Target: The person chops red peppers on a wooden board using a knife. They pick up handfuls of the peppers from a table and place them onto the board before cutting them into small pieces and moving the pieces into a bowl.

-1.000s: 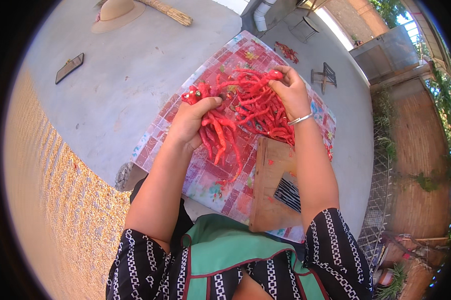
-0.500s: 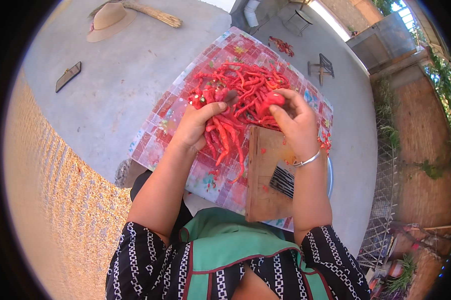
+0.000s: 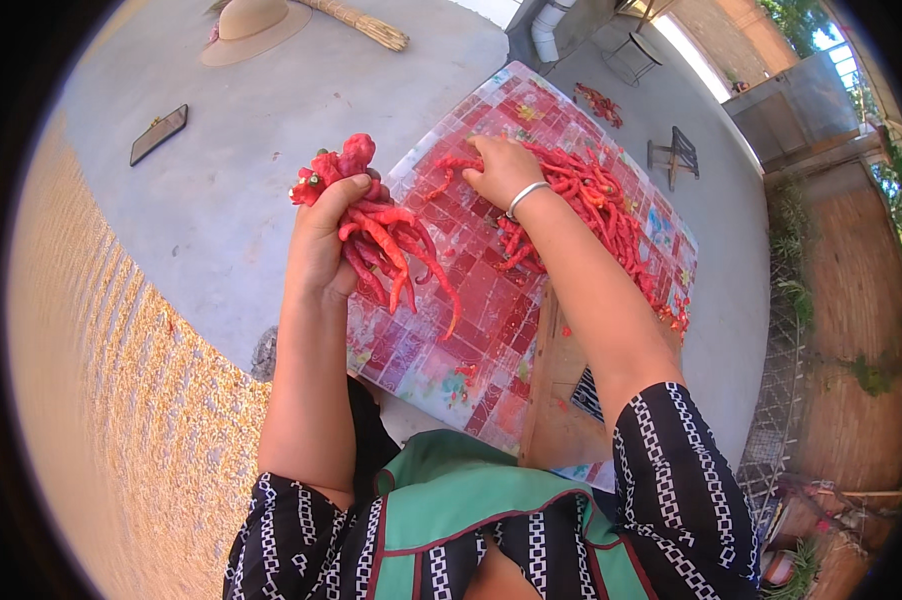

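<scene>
A bunch of long red chili peppers [image 3: 386, 240] is gripped in my left hand [image 3: 321, 235], raised off the table's left edge. Their stem ends stick up above my thumb and the pointed tips hang down to the right. My right hand [image 3: 509, 175], with a silver bangle at its wrist, reaches across to the far left side of a pile of red chili peppers [image 3: 596, 195]. Its thumb and fingers close around a red chili pepper [image 3: 451, 164] lying there. My right forearm covers part of the pile.
The pile lies on a table with a red patterned cloth [image 3: 451, 370]. At the near right is a wooden board [image 3: 561, 440] with a black ribbed piece [image 3: 587, 396], partly under my arm. A hat [image 3: 256, 30], a dark flat object [image 3: 159, 135] and a small stool [image 3: 674, 155] are on the floor.
My left hand has moved left with its bunch, away from the pile. My right hand has gone from near the board to the pile's far left side. The view has shifted slightly.
</scene>
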Available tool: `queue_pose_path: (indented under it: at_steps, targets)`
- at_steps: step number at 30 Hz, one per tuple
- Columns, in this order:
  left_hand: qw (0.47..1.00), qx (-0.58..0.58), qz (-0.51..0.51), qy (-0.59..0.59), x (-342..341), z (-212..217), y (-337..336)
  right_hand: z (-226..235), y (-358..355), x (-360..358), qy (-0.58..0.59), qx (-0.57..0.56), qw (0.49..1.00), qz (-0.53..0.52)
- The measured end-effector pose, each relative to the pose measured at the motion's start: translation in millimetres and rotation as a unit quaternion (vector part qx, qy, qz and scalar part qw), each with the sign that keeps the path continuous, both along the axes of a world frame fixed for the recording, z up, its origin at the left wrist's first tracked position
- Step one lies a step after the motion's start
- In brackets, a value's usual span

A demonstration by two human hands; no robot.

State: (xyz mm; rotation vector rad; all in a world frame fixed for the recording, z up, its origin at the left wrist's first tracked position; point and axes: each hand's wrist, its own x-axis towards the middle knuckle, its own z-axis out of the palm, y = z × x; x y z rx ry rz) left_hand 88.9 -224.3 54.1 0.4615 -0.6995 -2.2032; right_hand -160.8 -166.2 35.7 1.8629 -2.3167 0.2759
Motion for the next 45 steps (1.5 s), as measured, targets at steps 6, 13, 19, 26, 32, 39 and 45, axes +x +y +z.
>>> queue_pose_path:
  at_steps: [6,13,19,26,32,39,45]
  targets:
    - [0.999,0.029,0.027,0.008,3,7,0,5,-7,0,-0.071,-0.002,0.996,-0.053]
    - [0.999,0.012,-0.012,-0.048,-6,1,3,2,-8,24,0.041,0.105,0.993,-0.033]
    - [0.996,-0.041,-0.052,-0.063,-27,-3,23,66,45,79,-0.369,-0.108,0.922,0.034]
    - [0.995,-0.070,-0.061,-0.031,-25,-5,42,55,87,121,-0.261,-0.134,0.945,0.143]
    - [0.991,-0.111,0.037,-0.058,0,2,11,72,66,37,-0.292,-0.080,0.953,-0.015]
    - [0.993,-0.084,0.038,-0.069,0,7,3,-22,4,-42,0.080,0.001,0.997,-0.002]
    - [0.990,-0.108,-0.030,-0.090,-17,8,11,33,15,-18,-0.186,-0.062,0.979,-0.050]
